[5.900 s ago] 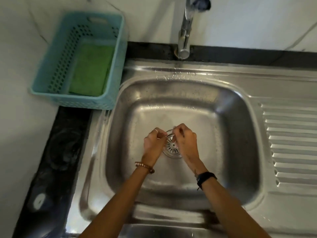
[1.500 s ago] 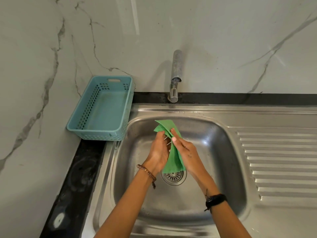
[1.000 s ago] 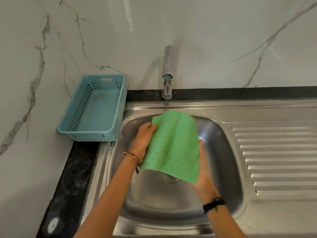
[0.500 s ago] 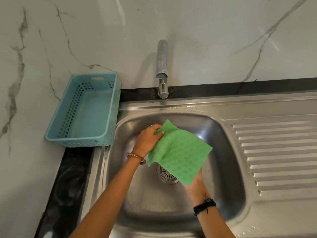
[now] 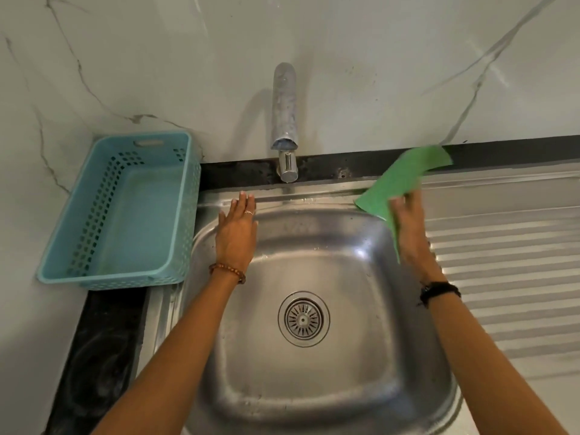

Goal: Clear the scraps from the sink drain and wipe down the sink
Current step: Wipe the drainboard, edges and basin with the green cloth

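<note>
cloth (image 5: pixel 398 180): green | basket (image 5: pixel 78 246): pale blue, perforated | sink (image 5: pixel 314 240): silver steel | wall (image 5: pixel 376 73): white, grey-veined

Right hand (image 5: pixel 408 227) with green cloth (image 5: pixel 405 180) at sink (image 5: pixel 314 400) back-right rim, left hand (image 5: pixel 237 233) flat on back-left rim.

Bare forearms, brown beaded bracelet and finger ring on left hand (image 5: pixel 236 237), black band at right wrist.
</note>
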{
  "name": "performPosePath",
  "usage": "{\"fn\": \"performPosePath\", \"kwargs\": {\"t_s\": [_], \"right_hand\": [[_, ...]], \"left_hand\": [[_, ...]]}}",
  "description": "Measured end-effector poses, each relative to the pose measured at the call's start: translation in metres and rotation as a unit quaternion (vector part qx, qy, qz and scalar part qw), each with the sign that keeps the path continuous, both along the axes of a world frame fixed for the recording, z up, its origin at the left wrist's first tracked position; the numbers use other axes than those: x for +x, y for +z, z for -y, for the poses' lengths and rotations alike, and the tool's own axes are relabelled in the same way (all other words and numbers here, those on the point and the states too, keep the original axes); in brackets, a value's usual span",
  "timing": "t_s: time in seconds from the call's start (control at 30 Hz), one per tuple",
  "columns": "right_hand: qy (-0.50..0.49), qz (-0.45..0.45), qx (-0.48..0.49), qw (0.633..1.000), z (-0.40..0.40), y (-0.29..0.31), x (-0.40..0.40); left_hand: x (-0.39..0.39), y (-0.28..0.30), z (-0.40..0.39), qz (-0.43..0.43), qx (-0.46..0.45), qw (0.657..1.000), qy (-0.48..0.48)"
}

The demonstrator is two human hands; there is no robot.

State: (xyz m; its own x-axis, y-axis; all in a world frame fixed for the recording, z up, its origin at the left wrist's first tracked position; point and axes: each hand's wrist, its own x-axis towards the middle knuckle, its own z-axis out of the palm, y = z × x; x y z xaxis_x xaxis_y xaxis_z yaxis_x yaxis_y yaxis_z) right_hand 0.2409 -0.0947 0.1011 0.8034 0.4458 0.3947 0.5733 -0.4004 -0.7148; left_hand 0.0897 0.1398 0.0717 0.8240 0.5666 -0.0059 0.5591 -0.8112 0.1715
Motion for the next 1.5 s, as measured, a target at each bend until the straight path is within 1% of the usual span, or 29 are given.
{"fn": "performPosePath", "kwargs": {"t_s": [0.03, 0.07, 0.1, 0.13, 0.17, 0.2, 0.23, 0.27, 0.3, 0.37, 0.43, 0.5, 0.57, 0.63, 0.7, 0.77, 0.8, 0.9, 0.97, 1.03, 1.17, 1.27, 1.37, 1.43, 1.5], "right_hand": [[0.044, 0.02, -0.091, 0.995, -0.006, -0.006, 0.008], [0.075, 0.066, -0.204, 0.974, -0.014, -0.017, 0.018], [0.083, 0.093, -0.308, 0.943, -0.024, -0.025, 0.022], [0.088, 0.102, -0.362, 0.922, -0.033, -0.033, 0.02], [0.095, 0.117, -0.389, 0.909, -0.037, -0.039, 0.016], [0.098, 0.121, -0.396, 0.905, -0.039, -0.045, 0.012], [0.092, 0.146, -0.391, 0.904, -0.041, -0.049, 0.01], [0.078, 0.197, -0.376, 0.902, -0.043, -0.053, 0.011], [0.077, 0.235, -0.371, 0.895, -0.049, -0.052, 0.011], [0.111, 0.285, -0.384, 0.871, -0.074, -0.051, 0.0], [0.153, 0.303, -0.385, 0.858, -0.106, -0.049, -0.019], [0.177, 0.301, -0.356, 0.867, -0.13, -0.053, -0.034], [0.18, 0.3, -0.341, 0.872, -0.137, -0.053, -0.043], [0.182, 0.316, -0.34, 0.867, -0.126, -0.051, -0.036], [0.171, 0.292, -0.348, 0.874, -0.101, -0.044, -0.019], [0.127, 0.262, -0.358, 0.887, -0.064, -0.037, 0.001], [0.102, 0.25, -0.372, 0.888, -0.042, -0.035, 0.013], [0.057, 0.174, -0.396, 0.9, -0.004, -0.027, 0.027], [0.045, 0.13, -0.381, 0.914, -0.013, -0.026, 0.019], [0.056, 0.122, -0.385, 0.913, -0.034, -0.026, 0.005], [0.133, 0.161, -0.384, 0.899, -0.096, -0.035, -0.031], [0.174, 0.171, -0.33, 0.912, -0.137, -0.038, -0.055], [0.179, 0.166, -0.319, 0.916, -0.122, -0.036, -0.044], [0.158, 0.119, -0.327, 0.924, -0.086, -0.032, -0.02], [0.11, 0.055, -0.349, 0.929, -0.043, -0.027, 0.007]], "left_hand": [[-0.001, -0.002, -0.002, 0.007, 0.029, 1.0, -0.005], [-0.001, -0.003, -0.005, 0.021, 0.048, 0.999, -0.008], [-0.001, -0.004, -0.008, 0.039, 0.053, 0.998, -0.007], [-0.001, -0.005, -0.011, 0.055, 0.046, 0.997, -0.004], [-0.001, -0.005, -0.013, 0.069, 0.034, 0.997, -0.001], [-0.001, -0.004, -0.014, 0.084, 0.019, 0.996, 0.001], [0.0, -0.004, -0.016, 0.101, 0.002, 0.995, 0.004], [0.001, -0.003, -0.017, 0.119, -0.013, 0.993, 0.007], [0.001, -0.002, -0.018, 0.133, -0.025, 0.991, 0.008], [0.001, 0.001, -0.02, 0.144, -0.042, 0.989, 0.004], [0.002, 0.005, -0.021, 0.141, -0.048, 0.989, -0.003], [0.0, 0.009, -0.024, 0.123, -0.037, 0.992, -0.002], [-0.004, 0.01, -0.026, 0.106, -0.031, 0.994, 0.016], [-0.007, 0.01, -0.024, 0.103, -0.032, 0.994, 0.02], [-0.008, 0.011, -0.022, 0.096, -0.045, 0.994, 0.008], [-0.007, 0.01, -0.021, 0.075, -0.044, 0.996, 0.004], [-0.005, 0.01, -0.02, 0.064, -0.038, 0.997, 0.004], [0.0, 0.007, -0.018, 0.069, -0.033, 0.997, 0.0], [0.002, 0.009, -0.019, 0.076, -0.027, 0.997, -0.005], [0.002, 0.011, -0.02, 0.082, -0.012, 0.997, -0.006], [0.002, 0.013, -0.018, 0.082, -0.011, 0.997, -0.002], [0.001, 0.014, -0.019, 0.061, 0.019, 0.998, 0.02], [0.0, 0.016, -0.019, 0.062, 0.023, 0.998, 0.015], [-0.002, 0.017, -0.015, 0.072, 0.009, 0.997, 0.005], [-0.002, 0.018, -0.013, 0.068, 0.007, 0.998, 0.007]]}}
